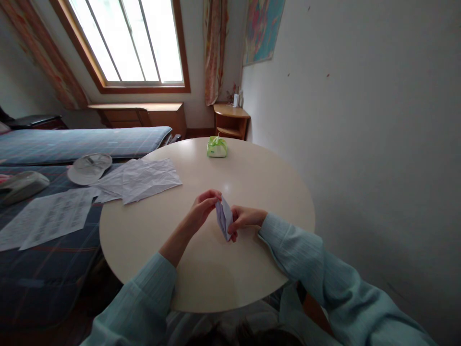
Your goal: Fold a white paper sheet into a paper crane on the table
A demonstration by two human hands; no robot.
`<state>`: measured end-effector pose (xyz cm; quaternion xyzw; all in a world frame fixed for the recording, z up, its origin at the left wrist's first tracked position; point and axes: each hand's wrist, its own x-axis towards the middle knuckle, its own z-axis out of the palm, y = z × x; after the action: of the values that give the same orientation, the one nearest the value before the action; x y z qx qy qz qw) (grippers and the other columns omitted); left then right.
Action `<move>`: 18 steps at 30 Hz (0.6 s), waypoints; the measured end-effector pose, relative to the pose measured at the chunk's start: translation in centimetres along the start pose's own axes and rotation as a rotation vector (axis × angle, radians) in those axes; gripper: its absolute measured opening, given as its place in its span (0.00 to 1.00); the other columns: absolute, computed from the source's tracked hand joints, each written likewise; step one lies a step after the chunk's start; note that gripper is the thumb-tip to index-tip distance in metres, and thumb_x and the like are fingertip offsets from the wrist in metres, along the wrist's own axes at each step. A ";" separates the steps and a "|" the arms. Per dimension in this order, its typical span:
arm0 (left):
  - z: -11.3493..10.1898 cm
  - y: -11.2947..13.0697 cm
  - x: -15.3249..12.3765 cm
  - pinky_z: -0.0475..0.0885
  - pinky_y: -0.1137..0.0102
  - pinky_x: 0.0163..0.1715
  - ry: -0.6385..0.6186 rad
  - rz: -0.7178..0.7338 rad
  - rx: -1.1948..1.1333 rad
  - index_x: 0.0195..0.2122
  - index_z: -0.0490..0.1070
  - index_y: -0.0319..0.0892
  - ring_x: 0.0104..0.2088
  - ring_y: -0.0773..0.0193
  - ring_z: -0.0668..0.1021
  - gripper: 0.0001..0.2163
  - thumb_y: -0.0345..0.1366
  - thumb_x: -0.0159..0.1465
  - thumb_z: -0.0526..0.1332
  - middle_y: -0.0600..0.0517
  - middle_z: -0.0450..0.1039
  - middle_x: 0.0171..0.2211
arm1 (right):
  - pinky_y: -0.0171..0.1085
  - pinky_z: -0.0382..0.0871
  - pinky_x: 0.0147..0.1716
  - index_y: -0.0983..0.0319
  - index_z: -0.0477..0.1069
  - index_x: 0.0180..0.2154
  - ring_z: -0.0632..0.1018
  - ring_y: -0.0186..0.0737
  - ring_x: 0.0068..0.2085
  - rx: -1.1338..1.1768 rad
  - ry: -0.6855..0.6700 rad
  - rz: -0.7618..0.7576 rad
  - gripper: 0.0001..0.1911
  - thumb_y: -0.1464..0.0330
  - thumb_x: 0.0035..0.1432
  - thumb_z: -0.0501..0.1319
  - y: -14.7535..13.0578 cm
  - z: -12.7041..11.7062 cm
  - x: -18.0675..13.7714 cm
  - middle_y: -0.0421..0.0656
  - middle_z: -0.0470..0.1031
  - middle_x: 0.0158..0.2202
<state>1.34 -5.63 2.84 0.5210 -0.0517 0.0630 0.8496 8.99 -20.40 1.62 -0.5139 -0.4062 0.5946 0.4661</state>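
Observation:
A small piece of folded white paper (224, 217) is held up above the middle of the round table (230, 283). Its layers stand slightly apart along the side that faces me. My left hand (203, 206) pinches the paper's upper end between thumb and fingers. Lower down on the right side, my right hand (245, 218) grips the paper, with the thumb on the near face and the other fingers partly hidden behind it.
Crumpled white sheets (147, 179) lie on the table's left edge. A green tissue pack (217, 147) stands near the far rim. Left of the table, a plaid bed (46, 269) bears printed sheets (54, 216) and a light cap (90, 168). A white wall (360, 144) rises at the right.

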 end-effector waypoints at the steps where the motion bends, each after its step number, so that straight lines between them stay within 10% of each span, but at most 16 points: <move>1: 0.1 0.0 0.0 0.62 0.76 0.29 0.003 -0.001 -0.001 0.23 0.70 0.38 0.28 0.71 0.67 0.03 0.32 0.47 0.62 0.54 0.66 0.28 | 0.26 0.66 0.21 0.71 0.72 0.25 0.74 0.29 0.22 0.002 0.000 0.002 0.15 0.64 0.38 0.68 0.0 0.0 0.0 0.42 0.75 0.21; 18: 0.1 0.0 0.1 0.62 0.76 0.29 -0.004 0.008 -0.005 0.23 0.70 0.39 0.28 0.71 0.67 0.03 0.33 0.49 0.60 0.54 0.66 0.28 | 0.27 0.67 0.21 0.70 0.73 0.24 0.74 0.29 0.22 0.003 0.014 0.004 0.15 0.63 0.37 0.68 -0.2 0.1 0.0 0.42 0.75 0.21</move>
<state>1.42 -5.66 2.91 0.5188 -0.0555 0.0651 0.8506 8.97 -20.39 1.80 -0.5179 -0.4011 0.5927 0.4686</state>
